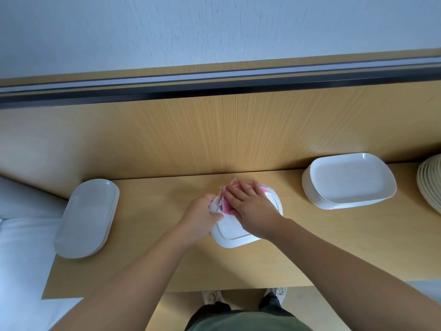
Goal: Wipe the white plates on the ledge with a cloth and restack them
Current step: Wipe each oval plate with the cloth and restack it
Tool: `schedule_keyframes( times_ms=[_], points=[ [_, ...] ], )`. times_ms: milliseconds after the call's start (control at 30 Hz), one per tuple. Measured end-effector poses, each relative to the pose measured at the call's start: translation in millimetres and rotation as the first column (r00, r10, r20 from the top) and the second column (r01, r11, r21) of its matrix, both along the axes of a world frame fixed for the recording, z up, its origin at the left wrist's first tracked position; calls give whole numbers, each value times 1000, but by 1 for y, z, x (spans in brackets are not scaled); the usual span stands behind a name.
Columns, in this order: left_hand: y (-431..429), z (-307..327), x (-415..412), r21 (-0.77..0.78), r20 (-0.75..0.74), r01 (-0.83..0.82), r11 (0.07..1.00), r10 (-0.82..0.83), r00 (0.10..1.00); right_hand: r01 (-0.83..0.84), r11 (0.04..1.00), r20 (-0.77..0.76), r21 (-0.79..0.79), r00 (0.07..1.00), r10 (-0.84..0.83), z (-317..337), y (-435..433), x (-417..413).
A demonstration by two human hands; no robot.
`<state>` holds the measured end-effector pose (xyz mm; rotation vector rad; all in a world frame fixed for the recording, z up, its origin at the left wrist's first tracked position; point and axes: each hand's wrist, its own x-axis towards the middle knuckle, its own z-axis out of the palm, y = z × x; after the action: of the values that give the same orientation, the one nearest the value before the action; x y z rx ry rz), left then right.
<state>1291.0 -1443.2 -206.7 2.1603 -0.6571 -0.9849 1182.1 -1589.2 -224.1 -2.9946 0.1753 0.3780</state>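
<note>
A white rounded-square plate [232, 231] lies upside down on the wooden ledge [155, 211] in the middle. My left hand [200, 218] grips its left rim. My right hand [250, 206] lies flat with straight fingers on a pink and white cloth [224, 203], pressing it onto the plate's far part. To the right stands a tall stack of the same white plates [348, 180]. A short stack of oval white plates [88, 217] sits at the ledge's left end.
A wooden back panel [214, 130] rises behind the ledge. Cream ribbed dishes [430, 185] are stacked at the far right edge. White fabric [21, 223] lies left of the ledge. My shoes [274, 292] show below the front edge.
</note>
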Motion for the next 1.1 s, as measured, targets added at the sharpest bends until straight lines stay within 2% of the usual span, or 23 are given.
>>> schedule_keyframes(
  times_ms=[100, 200, 333, 533, 700, 800, 933, 1033, 1100],
  points=[
    [0, -4, -1, 10, 6, 8, 1000, -8, 1000, -40, 995, 23, 90, 999, 38, -3, -10, -2],
    [1, -7, 0, 39, 12, -1, 999, 1, 1000, -3, 988, -31, 153, 1000, 7, -9, -25, -7],
    [1, -10, 1, 57, 8, -25, 998, 25, 1000, 91, 976, -44, 196, 995, -84, -11, -41, -21],
    [1, -13, 2, 75, -24, -64, 995, 66, 998, 321, 933, -96, 161, 946, -309, -23, -45, -37],
    [5, -15, 2, 78, -65, -109, 991, 114, 991, 437, 851, -82, 292, 898, -433, -32, -30, -55],
    [8, -15, 5, 65, -84, -143, 988, 148, 985, 476, 833, -100, 282, 878, -468, -39, -19, -72],
    [10, -13, 6, 107, -87, -44, 993, 53, 995, 477, 836, -122, 270, 878, -462, -38, -18, -75],
    [15, -11, 6, 108, -95, 114, 988, -104, 990, 424, 887, -127, 182, 905, -407, -34, -28, -66],
    [20, -12, 4, 94, -135, 148, 984, -135, 982, 387, 906, -113, 174, 921, -372, -30, -36, -60]
  ],
)
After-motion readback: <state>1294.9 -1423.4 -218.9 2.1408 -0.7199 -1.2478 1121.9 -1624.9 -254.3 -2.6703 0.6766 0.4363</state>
